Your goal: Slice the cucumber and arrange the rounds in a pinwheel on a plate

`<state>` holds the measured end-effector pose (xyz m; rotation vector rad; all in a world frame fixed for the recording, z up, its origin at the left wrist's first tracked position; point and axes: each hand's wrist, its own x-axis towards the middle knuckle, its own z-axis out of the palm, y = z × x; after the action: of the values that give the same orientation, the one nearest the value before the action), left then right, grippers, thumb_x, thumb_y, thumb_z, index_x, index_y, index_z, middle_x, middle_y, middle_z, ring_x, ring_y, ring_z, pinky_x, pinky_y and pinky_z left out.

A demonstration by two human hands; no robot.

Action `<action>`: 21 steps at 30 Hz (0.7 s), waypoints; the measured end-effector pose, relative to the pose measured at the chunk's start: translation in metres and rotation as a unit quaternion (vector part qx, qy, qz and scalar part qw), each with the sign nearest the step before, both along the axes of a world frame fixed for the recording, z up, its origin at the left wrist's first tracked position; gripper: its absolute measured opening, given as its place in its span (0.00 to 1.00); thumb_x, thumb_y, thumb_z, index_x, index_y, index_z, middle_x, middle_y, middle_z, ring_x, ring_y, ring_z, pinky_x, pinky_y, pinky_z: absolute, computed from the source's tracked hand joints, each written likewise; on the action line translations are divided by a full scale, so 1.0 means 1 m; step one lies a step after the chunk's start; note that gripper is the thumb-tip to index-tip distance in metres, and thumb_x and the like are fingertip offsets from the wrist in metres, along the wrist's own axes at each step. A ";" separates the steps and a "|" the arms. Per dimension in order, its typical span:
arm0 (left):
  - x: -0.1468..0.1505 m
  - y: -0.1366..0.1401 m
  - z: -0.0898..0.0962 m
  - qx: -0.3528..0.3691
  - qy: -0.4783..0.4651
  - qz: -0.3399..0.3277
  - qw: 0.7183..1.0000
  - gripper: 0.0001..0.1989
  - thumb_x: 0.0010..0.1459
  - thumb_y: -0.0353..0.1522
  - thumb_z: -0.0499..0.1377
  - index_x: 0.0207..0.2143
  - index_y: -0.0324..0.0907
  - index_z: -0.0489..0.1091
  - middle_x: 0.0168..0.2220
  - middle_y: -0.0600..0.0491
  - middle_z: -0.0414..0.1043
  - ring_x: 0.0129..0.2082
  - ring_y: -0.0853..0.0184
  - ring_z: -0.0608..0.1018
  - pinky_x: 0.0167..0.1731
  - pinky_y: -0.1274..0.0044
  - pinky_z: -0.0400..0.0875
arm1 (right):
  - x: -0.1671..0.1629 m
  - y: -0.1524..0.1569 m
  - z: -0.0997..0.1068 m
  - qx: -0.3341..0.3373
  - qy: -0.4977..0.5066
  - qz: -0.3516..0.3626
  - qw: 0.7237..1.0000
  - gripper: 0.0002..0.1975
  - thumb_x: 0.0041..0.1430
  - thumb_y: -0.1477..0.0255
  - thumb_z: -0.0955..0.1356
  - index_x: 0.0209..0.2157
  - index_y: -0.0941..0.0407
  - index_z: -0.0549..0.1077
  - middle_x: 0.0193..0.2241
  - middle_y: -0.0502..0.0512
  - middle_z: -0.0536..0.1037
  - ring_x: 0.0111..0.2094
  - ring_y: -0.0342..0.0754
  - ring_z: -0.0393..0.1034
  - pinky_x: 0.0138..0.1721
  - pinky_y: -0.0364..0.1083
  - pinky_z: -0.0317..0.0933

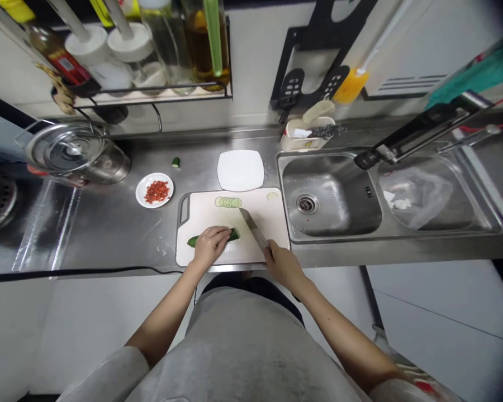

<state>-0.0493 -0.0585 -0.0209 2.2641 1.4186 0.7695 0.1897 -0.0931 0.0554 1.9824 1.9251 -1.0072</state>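
Note:
My left hand (212,244) is closed over a dark green cucumber (233,234), pressing it flat on the white cutting board (260,251). Both ends of the cucumber show past my fingers. In my right hand (284,264) is the handle of a kitchen knife (254,228), its blade slanting up and left over the board, just right of the cucumber's cut end. A row of overlapping cucumber slices (228,202) lies near the board's far edge. One more pale slice (272,196) rests in the far right corner.
Behind the board stands a white square plate (240,170). To the left are a round plate (143,191) of chopped red pieces, a cucumber end (175,162) and a lidded steel pot (104,162). A double sink (333,195) lies right; a black cord (88,273) runs along the counter's front edge.

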 end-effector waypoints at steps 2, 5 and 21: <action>0.002 -0.001 0.000 0.003 0.015 0.007 1.000 0.11 0.62 0.33 0.55 0.44 0.48 0.76 0.42 0.52 0.77 0.43 0.66 0.77 0.43 0.72 0.73 | -0.007 -0.002 0.003 -0.007 -0.011 0.013 1.000 0.14 0.68 0.70 0.55 0.49 0.57 0.65 0.35 0.60 0.79 0.39 0.51 0.73 0.33 0.43 0.52; 0.006 -0.004 0.002 0.014 0.046 0.006 0.999 0.12 0.62 0.32 0.55 0.45 0.50 0.76 0.44 0.53 0.77 0.43 0.66 0.76 0.42 0.72 0.73 | -0.014 -0.006 0.006 -0.013 -0.025 0.031 0.999 0.14 0.68 0.70 0.54 0.48 0.57 0.65 0.35 0.60 0.79 0.38 0.51 0.74 0.33 0.43 0.54; 0.015 -0.014 0.001 0.001 0.065 -0.003 0.998 0.14 0.63 0.35 0.54 0.47 0.49 0.75 0.47 0.52 0.76 0.44 0.63 0.74 0.45 0.69 0.72 | -0.018 -0.010 0.021 -0.025 -0.023 0.082 0.996 0.14 0.67 0.72 0.54 0.48 0.58 0.65 0.34 0.61 0.79 0.37 0.53 0.75 0.34 0.44 0.58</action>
<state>-0.0343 -0.0721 -0.0195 2.3572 1.4672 0.6320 0.1714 -0.1032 0.0761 1.7711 1.9806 -0.9493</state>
